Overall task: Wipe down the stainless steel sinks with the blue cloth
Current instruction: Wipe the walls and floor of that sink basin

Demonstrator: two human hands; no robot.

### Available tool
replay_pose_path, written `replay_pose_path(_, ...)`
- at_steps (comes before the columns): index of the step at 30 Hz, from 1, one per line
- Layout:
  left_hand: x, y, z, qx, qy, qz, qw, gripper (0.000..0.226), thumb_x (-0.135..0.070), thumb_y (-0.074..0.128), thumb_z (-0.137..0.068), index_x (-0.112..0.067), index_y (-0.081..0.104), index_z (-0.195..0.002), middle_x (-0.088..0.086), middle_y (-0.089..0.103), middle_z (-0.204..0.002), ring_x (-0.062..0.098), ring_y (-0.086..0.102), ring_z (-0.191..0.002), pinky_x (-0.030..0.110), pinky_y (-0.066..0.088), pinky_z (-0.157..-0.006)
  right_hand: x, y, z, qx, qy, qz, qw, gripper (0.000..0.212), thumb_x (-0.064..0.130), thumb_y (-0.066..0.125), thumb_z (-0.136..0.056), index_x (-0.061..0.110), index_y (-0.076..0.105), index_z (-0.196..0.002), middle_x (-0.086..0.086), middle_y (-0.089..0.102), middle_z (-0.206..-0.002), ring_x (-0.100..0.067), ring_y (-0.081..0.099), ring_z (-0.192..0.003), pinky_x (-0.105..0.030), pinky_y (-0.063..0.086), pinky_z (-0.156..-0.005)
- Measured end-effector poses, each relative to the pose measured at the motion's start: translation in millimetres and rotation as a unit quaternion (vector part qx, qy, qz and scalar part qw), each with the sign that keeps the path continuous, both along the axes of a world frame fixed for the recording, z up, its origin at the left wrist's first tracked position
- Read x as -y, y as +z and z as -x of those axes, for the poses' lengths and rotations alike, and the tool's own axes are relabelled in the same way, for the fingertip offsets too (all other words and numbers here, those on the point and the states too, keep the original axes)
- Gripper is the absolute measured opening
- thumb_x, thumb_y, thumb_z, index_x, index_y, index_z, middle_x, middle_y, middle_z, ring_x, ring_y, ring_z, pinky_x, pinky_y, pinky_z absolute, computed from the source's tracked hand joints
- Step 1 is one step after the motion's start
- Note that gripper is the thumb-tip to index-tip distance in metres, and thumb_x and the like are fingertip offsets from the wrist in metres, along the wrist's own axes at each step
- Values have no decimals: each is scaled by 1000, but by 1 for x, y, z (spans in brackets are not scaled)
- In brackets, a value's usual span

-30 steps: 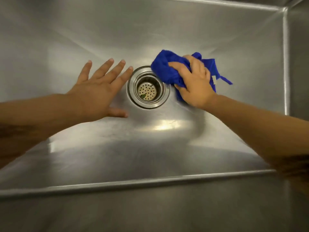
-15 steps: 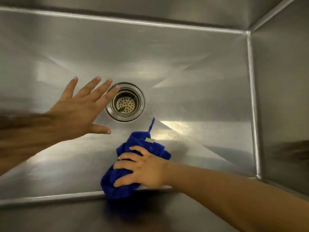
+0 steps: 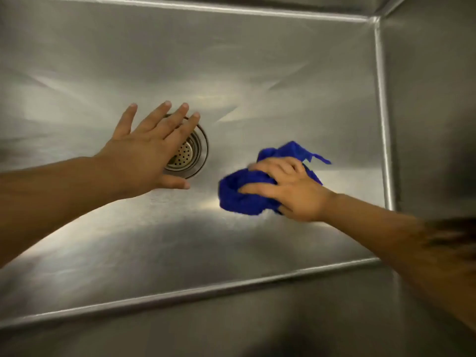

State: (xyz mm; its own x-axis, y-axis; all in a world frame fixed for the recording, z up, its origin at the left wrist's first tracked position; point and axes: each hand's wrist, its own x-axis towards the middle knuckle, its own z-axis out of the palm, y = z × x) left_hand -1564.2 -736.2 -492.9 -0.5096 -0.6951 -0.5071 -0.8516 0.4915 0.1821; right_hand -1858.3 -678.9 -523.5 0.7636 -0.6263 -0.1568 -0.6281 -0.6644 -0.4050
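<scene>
Blue cloth (image 3: pixel 239 195) is bunched into a wad under the right hand (image 3: pixel 291 191), lying on the floor of the sink (image 3: pixel 257 73). Right-hand fingers are curled over the top of the wad, thumb laid across its near side, so the grip is on the cloth. Most of the wad bulges out on the side facing the left hand. One loose corner sticks out past the right fingertips. Hand and cloth are slightly blurred.

Left hand (image 3: pixel 144 155) is apart from the cloth, palm down, fingers straight and spread, holding nothing. Its fingers lie over the left part of the drain strainer (image 3: pixel 189 155). Cannot tell whether the palm touches the steel. Left thumb points toward the cloth.

Strainer sits between the two hands, right against the left one, with the perforated basket showing beside the left fingers. Right wall seam (image 3: pixel 383 124) runs just beyond the right hand. Near wall seam (image 3: pixel 206 288) runs on the body side of both hands.
</scene>
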Motion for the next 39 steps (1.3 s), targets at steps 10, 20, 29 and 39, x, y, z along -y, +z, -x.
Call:
replay_pose_path(10,14,3,17,-21,16,20,999,105,-81,20,-60,-35,-26,-141,-5,-18,-160,17,-14,-147,52,-6,-115,-47,-21,-11,-18,-183,-16,983,52,21,48,-81,39,41,-130,-7,40,-140,-32,37,-130,-60,30,-103)
replay_pose_path(20,20,-11,54,-36,-1,8,999,99,-82,17,-64,-37,-35,-136,-6,-25,-158,17,-19,-146,50,-7,-115,69,-27,36,-46,-361,17,931,60,23,50,-84,36,38,-142,-16,35,-145,-39,33,-131,-46,23,-108)
replay_pose_path(29,26,-3,74,-54,24,-13,998,99,-81,17,-64,-36,-33,-137,-8,-27,-156,14,-21,-145,49,-8,-116,-34,-16,57,-3,-310,-30,950,47,32,43,-84,37,42,-131,-13,50,-134,-35,47,-120,-56,32,-100)
replay_pose_path(39,31,-21,106,-55,-27,-11,998,98,-80,18,-66,-37,-33,-137,-9,-24,-157,13,-20,-145,49,-8,-115,117,-21,122,-134,-438,20,889,57,39,44,-95,38,24,-148,-10,25,-146,-33,22,-136,-63,13,-112)
